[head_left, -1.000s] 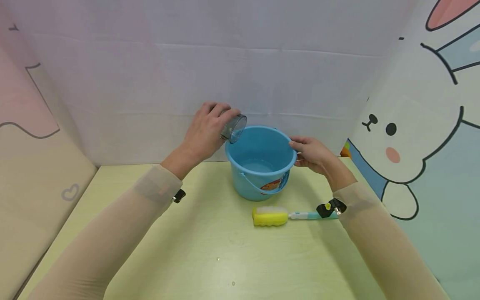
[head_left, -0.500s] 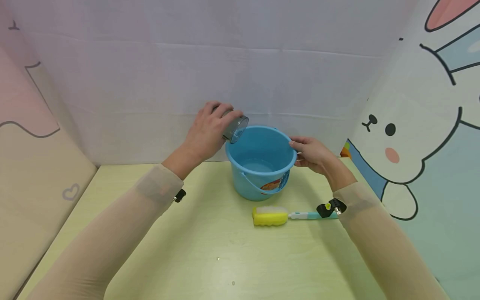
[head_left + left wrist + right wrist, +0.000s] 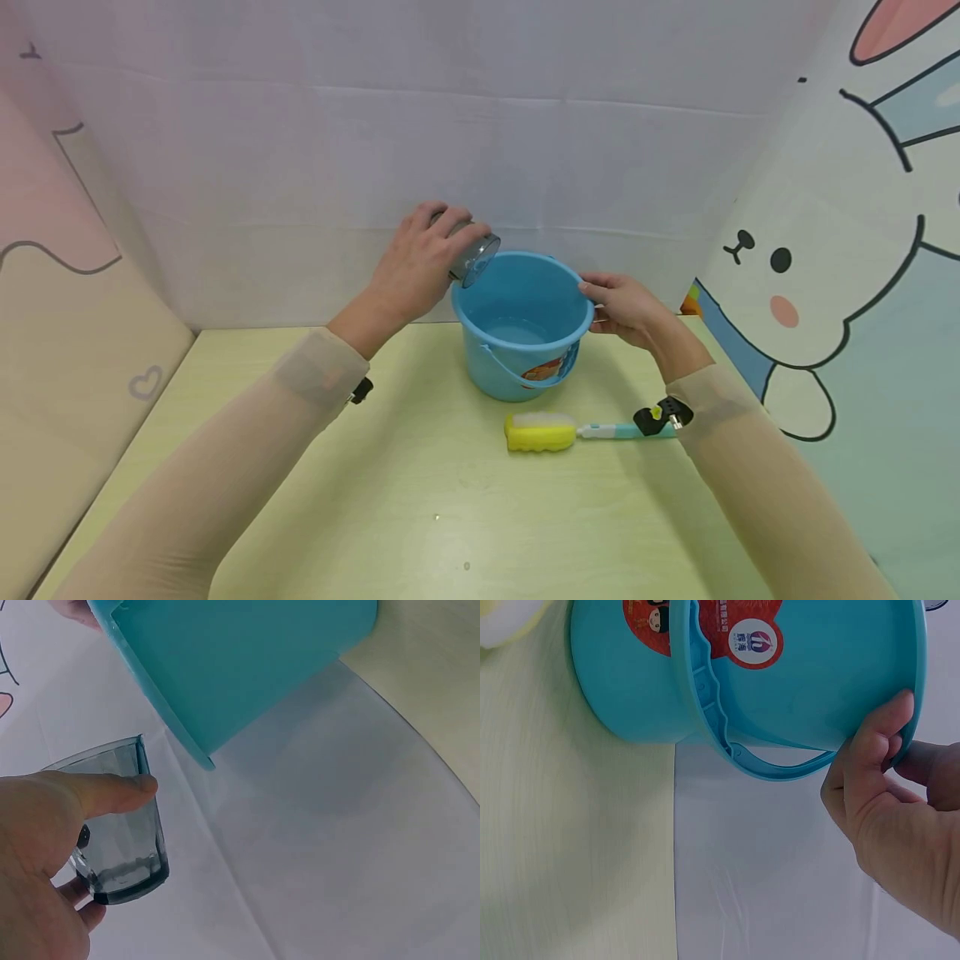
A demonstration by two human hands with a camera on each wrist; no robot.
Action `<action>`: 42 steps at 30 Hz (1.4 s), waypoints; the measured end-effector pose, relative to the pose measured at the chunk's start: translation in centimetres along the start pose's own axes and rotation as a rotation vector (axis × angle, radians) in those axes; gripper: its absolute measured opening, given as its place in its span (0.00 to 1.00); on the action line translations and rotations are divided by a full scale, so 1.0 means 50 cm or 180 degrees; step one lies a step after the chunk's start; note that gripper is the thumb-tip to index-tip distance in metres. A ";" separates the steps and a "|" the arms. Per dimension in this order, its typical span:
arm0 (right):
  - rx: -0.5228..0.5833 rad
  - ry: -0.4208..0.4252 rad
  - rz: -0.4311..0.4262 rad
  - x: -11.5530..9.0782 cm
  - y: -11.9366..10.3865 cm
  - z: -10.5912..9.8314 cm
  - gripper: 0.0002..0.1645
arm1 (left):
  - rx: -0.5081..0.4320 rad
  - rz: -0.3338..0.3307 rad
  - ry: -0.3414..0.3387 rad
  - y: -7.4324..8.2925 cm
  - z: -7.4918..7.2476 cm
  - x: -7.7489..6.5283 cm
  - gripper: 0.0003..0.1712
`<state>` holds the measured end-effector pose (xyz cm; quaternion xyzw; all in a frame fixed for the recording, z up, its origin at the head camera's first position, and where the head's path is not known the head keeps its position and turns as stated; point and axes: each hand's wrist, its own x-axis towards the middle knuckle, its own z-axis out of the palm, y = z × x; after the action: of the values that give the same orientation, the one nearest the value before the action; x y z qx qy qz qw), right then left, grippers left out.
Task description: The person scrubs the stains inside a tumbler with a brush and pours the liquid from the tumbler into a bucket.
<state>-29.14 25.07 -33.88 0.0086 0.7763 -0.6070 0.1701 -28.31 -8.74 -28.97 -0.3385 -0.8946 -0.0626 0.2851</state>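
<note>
My left hand (image 3: 423, 254) grips a clear greyish drinking glass (image 3: 476, 260), tipped with its mouth toward the bucket's left rim. In the left wrist view the thumb lies along the side of the glass (image 3: 124, 840), and other fingers show behind its base. A blue plastic bucket (image 3: 487, 367) stands on the table with its handle hanging down at the front. What looks like shallow water shows at its bottom. With thumb and fingers my right hand (image 3: 626, 308) pinches the bucket's right rim; the right wrist view shows this grip beside the handle (image 3: 780, 771).
A bottle brush (image 3: 542, 433) with a yellow-and-white sponge head lies in front of the bucket, its teal handle partly under the right wrist's camera. Small drops dot the pale table (image 3: 360, 517). A white cloth wall (image 3: 337, 167) rises right behind the bucket.
The left hand has shifted slightly right with the glass, bringing it a little further over the bucket's rim. The right hand and the bucket have stayed in place.
</note>
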 end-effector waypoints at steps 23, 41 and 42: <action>-0.0006 0.0017 0.0021 0.003 0.000 0.001 0.33 | 0.0275 0.0349 -0.0048 0.002 0.005 -0.004 0.34; 0.0019 0.0018 0.0034 0.001 0.001 0.000 0.33 | 0.0666 0.0530 -0.0152 0.010 0.011 -0.004 0.39; 0.0018 0.0014 0.0032 0.001 0.001 0.000 0.33 | 0.0667 0.0534 -0.0150 0.010 0.011 -0.004 0.39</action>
<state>-29.17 25.08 -33.96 0.0143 0.7748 -0.6083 0.1714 -28.11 -8.31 -29.57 -0.3818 -0.8712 0.0632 0.3021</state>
